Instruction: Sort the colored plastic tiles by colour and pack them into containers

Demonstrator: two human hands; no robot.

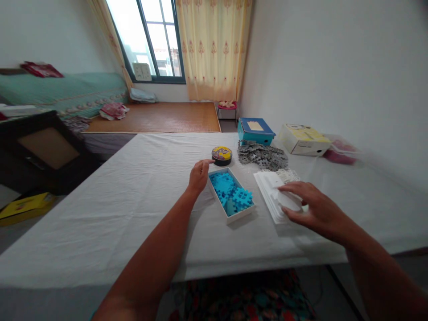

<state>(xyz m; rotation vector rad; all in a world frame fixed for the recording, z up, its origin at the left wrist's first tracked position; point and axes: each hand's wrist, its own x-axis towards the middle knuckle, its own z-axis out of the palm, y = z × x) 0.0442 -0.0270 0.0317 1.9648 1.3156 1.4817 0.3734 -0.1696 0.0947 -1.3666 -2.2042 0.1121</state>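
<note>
A shallow white box (241, 217) on the table holds several bright blue notched plastic pieces (230, 191). Beside its far left corner is my left hand (199, 174), index finger stretched toward a round black tin (222, 156) with a yellow lid; whether it touches the tin or the box I cannot tell. My right hand (309, 205) hovers over or rests on a stack of white flat trays or lids (270, 196), thumb and fingers apart. Part of the stack is hidden under that hand. White notched pieces (289, 174) lie just behind it.
A heap of grey notched pieces (262, 155) lies behind the white stack. Farther back stand a blue box (256, 130), a yellow and white box (305, 139) and a clear container with pink contents (341, 151), near the wall. A white cloth (133, 191) covers the table.
</note>
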